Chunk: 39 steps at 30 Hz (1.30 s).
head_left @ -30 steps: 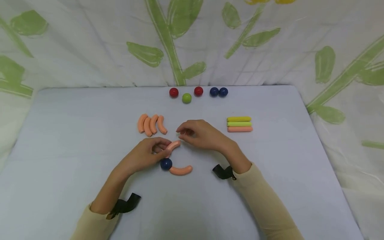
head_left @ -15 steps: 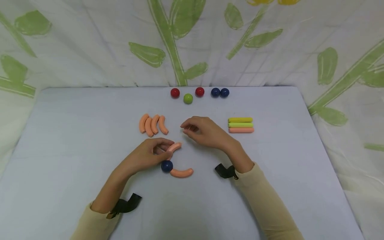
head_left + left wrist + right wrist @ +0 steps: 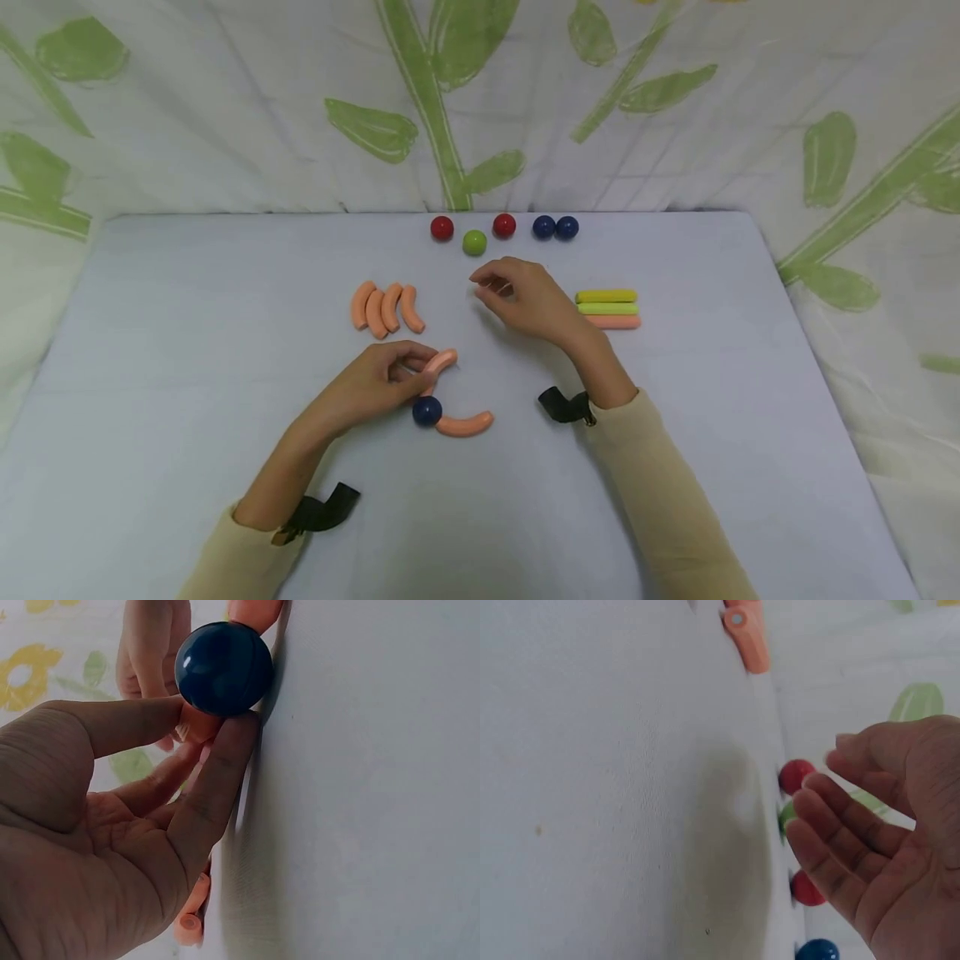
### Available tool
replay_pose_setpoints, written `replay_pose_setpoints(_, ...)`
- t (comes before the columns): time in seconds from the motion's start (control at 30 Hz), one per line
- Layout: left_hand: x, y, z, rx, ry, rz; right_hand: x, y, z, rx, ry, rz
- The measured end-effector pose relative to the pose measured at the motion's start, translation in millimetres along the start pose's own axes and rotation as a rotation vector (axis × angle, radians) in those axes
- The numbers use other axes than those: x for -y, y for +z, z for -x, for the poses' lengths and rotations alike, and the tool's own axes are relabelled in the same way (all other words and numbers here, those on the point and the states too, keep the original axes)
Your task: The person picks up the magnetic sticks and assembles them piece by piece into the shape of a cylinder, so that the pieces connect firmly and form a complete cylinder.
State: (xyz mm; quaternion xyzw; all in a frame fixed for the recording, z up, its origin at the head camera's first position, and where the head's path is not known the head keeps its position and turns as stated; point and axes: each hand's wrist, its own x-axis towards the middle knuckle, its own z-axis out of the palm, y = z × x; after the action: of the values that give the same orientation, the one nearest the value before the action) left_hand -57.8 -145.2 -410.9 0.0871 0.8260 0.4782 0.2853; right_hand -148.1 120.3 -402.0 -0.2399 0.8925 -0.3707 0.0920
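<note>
While the left hand pinches 1 curved orange piece between thumb and fingers, that piece sits at the fingertips, its lower end touching the dark blue ball just below them. A 2nd curved orange piece touches the ball on its far side from the fingers, flat on the tabletop. Right hand hovers with its fingers loosely curled, gripping nothing. Just past those fingertips: green ball, 2 red balls, 2 blue balls. Behind the right hand: 3 straight sticks, stacked side by side. Beyond the left fingertips: 4 curved orange pieces in a row.
</note>
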Motion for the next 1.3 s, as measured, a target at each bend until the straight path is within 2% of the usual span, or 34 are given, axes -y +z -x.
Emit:
replay_pose_setpoints(0.17, -0.9, 2.6, 0.6, -0.028, 0.022, 0.004, -2, 0, -11, -0.046, 0.039, -0.012)
replay_pose_setpoints(0.4, -0.1, 7.0, 3.5, -0.052, 0.012, -0.011, -7, 1, -26, -0.155, 0.072, -0.050)
replay_pose_setpoints(0.6, 1.4, 5.2, 5.3, -0.046, 0.018, -0.009, -10, 4, -37, -0.228, 0.080, -0.018)
replay_pose_setpoints(0.73, 0.9, 3.1, 5.7, -0.046, 0.026, -0.012, -14, 8, -45, -0.204, 0.048, 0.059)
replay_pose_setpoints(0.93, -1.8, 4.8, 3.9, -0.040, 0.008, 0.036, -13, 8, -45, -0.166, 0.029, 0.158)
replay_pose_setpoints(1.13, -1.7, 3.7, 3.5, -0.063, -0.012, 0.000, -10, 9, -46, -0.167, 0.023, 0.139)
replay_pose_setpoints(1.3, -0.4, 1.4, 2.0, -0.054, 0.027, -0.012, -7, 10, -47, -0.164, 0.043, 0.121)
